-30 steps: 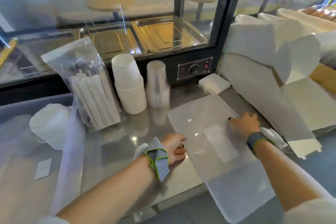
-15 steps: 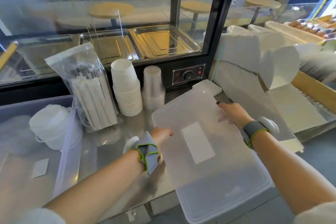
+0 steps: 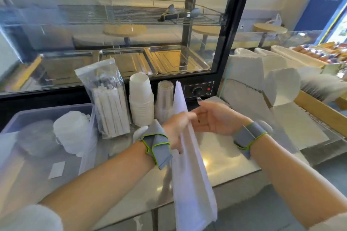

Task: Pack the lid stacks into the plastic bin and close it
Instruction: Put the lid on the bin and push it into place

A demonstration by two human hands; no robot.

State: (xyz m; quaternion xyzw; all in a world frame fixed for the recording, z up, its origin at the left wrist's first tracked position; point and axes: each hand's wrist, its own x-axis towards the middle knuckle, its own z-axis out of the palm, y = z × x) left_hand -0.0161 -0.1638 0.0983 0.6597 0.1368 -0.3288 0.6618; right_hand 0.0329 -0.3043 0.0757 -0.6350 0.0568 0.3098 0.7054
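Translucent plastic, the bin lid stands on edge above the steel surface, seen almost side-on as a narrow tall wedge running from near the cups down past the surface's front edge. The left hand has its grip closed on the lid's left face about a third of the way down, fingers wrapped round the edge. The right hand is just beside the lid on its right, palm turned toward it and fingers spread; whether it touches the plastic cannot be told, and its grip is open. Both wrists wear grey bands edged in green. At the left, the plastic bin sits open on the surface with the lid stacks inside it, white and bagged, against its right wall. Just beside the bin stands a clear bag of wrapped straws, then a stack of white paper cups and a stack of clear cups, all in front of the glass display case. White folded cartons lean at the right.
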